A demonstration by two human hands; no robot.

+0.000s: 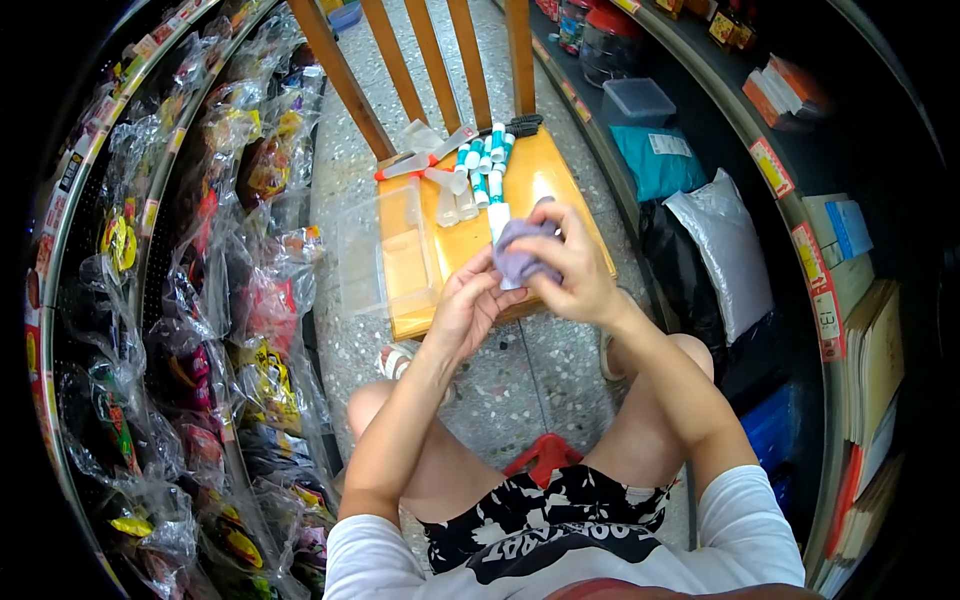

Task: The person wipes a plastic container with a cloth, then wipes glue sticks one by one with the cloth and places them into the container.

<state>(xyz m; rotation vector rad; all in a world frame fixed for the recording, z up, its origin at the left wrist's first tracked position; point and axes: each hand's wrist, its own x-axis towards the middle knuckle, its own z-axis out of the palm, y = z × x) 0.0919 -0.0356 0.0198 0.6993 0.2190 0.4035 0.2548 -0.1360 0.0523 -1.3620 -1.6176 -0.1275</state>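
Note:
My right hand is closed on a crumpled purple cloth, pressing it round a white tube. Held low and left of the cloth, my left hand has its fingers pinched at the tube's near end, which the cloth and fingers partly hide. Just beyond lie several white-and-teal tubes in a loose heap on the yellow wooden chair seat. Translucent pieces with orange-red ends lie left of the heap, and black ribbed items lie behind it.
A clear plastic box sits at the seat's left edge, overhanging it. Wooden slats rise at the back. Shelves with bagged goods stand on the left; shelves with a teal parcel and a white parcel stand on the right.

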